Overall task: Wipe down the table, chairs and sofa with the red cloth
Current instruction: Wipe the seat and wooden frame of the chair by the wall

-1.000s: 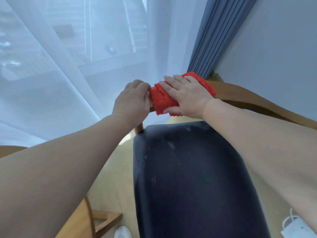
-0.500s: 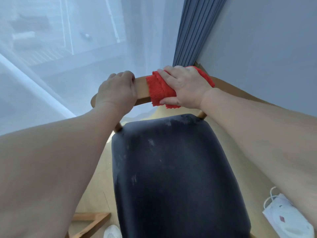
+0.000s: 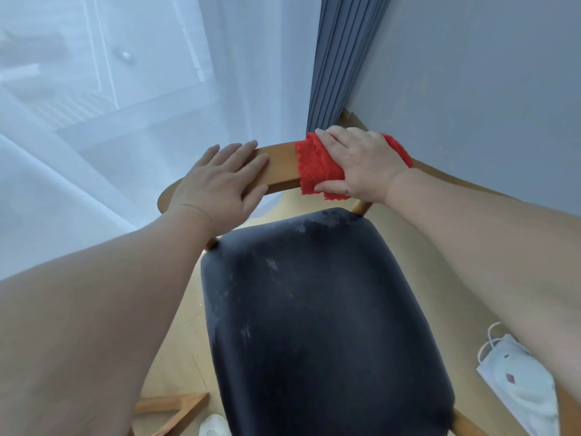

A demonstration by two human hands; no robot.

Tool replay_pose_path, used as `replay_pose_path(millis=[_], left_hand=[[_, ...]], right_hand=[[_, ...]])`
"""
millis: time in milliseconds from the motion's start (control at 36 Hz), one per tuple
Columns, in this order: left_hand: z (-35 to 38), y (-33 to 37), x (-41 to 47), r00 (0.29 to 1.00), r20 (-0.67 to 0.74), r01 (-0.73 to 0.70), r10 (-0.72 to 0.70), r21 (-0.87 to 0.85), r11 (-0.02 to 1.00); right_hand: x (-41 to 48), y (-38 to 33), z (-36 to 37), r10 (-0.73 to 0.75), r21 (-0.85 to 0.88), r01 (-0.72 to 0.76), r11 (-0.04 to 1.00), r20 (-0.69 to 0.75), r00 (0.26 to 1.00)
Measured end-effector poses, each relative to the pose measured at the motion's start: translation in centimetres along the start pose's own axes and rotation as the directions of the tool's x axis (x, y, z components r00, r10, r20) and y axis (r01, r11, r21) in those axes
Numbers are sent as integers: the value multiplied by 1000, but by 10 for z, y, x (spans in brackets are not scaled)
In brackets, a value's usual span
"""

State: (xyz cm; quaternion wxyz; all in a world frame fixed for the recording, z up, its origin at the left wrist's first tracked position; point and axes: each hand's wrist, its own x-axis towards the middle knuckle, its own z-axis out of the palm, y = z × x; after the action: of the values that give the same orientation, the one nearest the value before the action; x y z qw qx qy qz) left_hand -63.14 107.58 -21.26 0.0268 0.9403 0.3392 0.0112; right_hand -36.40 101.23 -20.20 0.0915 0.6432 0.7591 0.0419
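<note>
Indoors, chair seat (image 3: pixel 314 309), sheer curtain (image 3: pixel 151 99), grey wall (image 3: pixel 478 77).

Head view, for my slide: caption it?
Right hand grips red cloth over chair backrest; left hand rests flat beside it.

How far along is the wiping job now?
Nothing is visibly finished. In hand: the right hand holds the red cloth over the chair backrest, the left hand rests flat on it. Left: the dark seat shows pale smudges; table and sofa are not in view.
</note>
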Motion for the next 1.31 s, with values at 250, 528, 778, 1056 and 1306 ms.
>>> replay_pose_path(millis=[250, 528, 778, 1056, 1306], left_hand=[[7, -3, 3, 992, 107, -81, 72, 75, 994], [9, -2, 3, 995, 77, -68, 64, 56, 996], [11, -3, 3, 996, 66, -56, 53, 53, 997], [11, -3, 3, 996, 67, -59, 55, 46, 997], [5, 13, 0, 999, -36, -17, 17, 10, 1000]], right_hand=[[-41, 39, 10, 189, 41, -191, 981, 52, 981], [-75, 61, 18, 354, 79, -360, 930, 77, 932], [-92, 70, 17, 432, -16, -434, 901, 126, 893], [-119, 80, 13, 515, -141, -496, 857, 184, 837], [-168, 92, 1, 577, -202, -543, 815, 199, 792]])
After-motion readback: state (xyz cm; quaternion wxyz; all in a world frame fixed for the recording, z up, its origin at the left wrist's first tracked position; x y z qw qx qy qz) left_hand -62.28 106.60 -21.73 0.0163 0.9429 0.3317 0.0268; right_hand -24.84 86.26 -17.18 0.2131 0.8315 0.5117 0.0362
